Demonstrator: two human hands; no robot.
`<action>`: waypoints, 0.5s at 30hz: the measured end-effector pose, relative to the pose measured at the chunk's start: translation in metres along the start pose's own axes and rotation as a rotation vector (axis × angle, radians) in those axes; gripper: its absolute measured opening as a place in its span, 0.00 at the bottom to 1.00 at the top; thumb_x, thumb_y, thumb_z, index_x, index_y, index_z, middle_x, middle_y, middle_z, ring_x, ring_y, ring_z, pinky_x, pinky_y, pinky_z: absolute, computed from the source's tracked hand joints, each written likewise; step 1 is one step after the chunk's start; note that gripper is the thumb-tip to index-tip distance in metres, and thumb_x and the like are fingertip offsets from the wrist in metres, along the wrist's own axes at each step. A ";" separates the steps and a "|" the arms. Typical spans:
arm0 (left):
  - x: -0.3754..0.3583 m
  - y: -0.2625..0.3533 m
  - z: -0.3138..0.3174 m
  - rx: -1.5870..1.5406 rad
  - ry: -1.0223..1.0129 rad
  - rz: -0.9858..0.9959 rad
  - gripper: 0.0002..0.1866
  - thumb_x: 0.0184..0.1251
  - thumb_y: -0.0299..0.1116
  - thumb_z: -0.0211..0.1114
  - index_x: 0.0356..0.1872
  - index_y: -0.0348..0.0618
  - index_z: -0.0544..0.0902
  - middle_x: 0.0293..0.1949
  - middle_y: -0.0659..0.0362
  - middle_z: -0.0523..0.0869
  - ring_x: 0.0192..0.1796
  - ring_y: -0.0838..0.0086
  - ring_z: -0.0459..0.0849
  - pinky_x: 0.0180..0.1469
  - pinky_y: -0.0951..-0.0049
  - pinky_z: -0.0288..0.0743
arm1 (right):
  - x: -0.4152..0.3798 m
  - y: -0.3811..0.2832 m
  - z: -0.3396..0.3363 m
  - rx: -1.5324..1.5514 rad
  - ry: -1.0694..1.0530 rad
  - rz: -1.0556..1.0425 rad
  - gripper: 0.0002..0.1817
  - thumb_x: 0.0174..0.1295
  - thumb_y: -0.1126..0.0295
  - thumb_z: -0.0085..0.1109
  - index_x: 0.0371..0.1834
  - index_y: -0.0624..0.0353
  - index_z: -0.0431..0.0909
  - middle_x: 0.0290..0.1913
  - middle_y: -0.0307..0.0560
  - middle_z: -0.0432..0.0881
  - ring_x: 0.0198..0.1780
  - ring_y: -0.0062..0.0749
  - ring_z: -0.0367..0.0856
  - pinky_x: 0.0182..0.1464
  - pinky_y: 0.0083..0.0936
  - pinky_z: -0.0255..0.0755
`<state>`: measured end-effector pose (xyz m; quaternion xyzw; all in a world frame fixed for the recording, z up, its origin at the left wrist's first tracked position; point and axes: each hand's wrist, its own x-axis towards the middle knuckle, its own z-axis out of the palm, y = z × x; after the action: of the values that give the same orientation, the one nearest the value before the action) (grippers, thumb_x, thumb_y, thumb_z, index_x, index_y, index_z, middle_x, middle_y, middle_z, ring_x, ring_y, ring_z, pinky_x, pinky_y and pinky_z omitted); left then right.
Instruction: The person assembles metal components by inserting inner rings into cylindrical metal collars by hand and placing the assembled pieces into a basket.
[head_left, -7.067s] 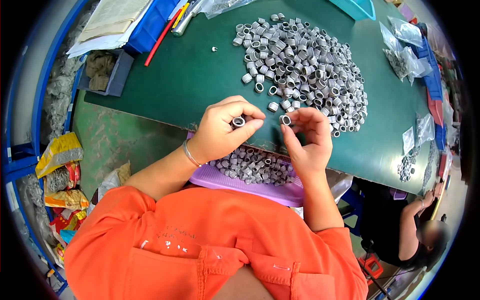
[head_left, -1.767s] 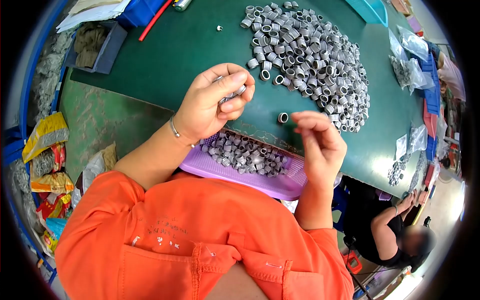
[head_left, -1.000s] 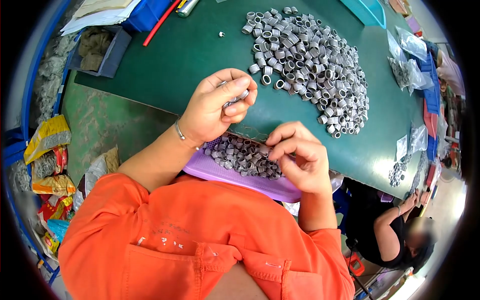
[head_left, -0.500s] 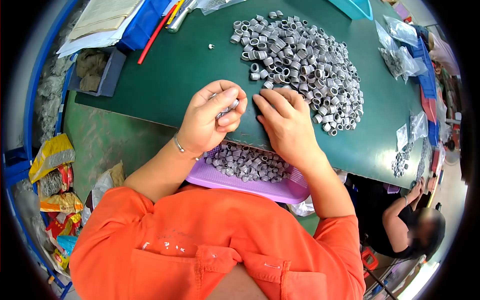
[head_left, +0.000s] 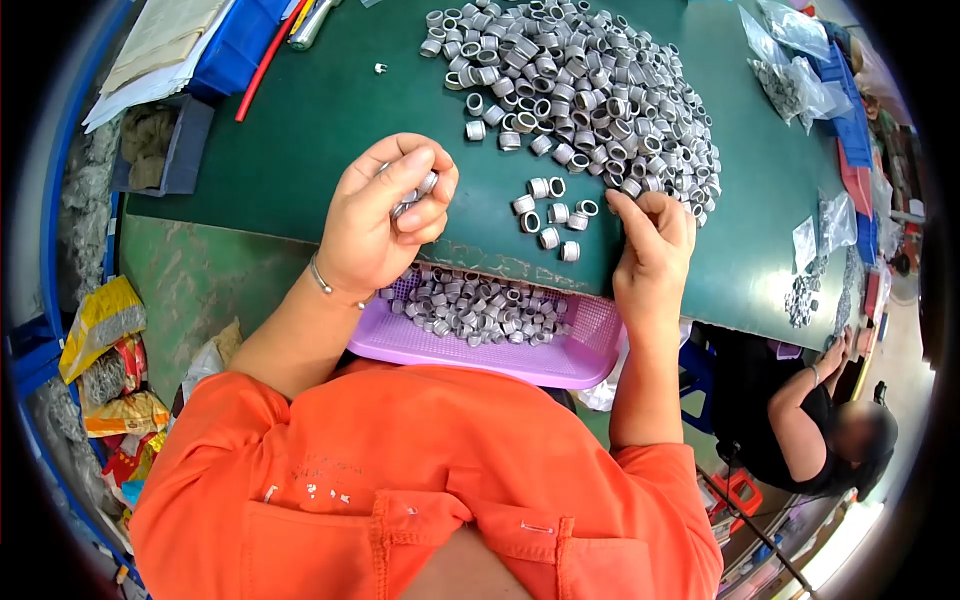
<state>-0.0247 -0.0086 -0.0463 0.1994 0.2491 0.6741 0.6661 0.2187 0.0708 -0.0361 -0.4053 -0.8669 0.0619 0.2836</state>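
My left hand (head_left: 395, 200) is closed around several small grey metal rings (head_left: 412, 194), held above the table's near edge. My right hand (head_left: 657, 245) rests at the near side of a big heap of the same metal rings (head_left: 590, 90). Its fingers are curled and pressed together by the heap; what they grip, if anything, is hidden. Between my hands, a small loose group of metal rings (head_left: 549, 238) lies on the green table (head_left: 330, 130). Below the table edge, a purple basket (head_left: 470, 365) holds many more rings.
A grey bin (head_left: 190, 150) with cloth-like stuff and a blue box (head_left: 240, 45) stand at the left. A red stick (head_left: 270, 60) lies beside them. Plastic bags of parts (head_left: 800, 90) are at the far right. Another person (head_left: 800, 420) sits at the right.
My right hand has moved right to the heap, and a small group of rings now shows where it was. My left hand, still closed on rings, appears farther left. The view has shifted slightly.
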 end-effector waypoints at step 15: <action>0.000 0.000 0.000 0.004 -0.002 0.004 0.10 0.69 0.30 0.46 0.37 0.36 0.74 0.30 0.57 0.73 0.19 0.88 0.61 0.18 0.89 0.54 | -0.017 -0.027 -0.002 1.235 0.059 0.518 0.16 0.53 0.83 0.58 0.45 0.68 0.72 0.40 0.42 0.74 0.36 0.19 0.72 0.39 0.15 0.68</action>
<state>-0.0244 -0.0086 -0.0466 0.2021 0.2494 0.6747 0.6646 0.2106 0.0402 -0.0333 -0.3651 -0.5387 0.6018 0.4629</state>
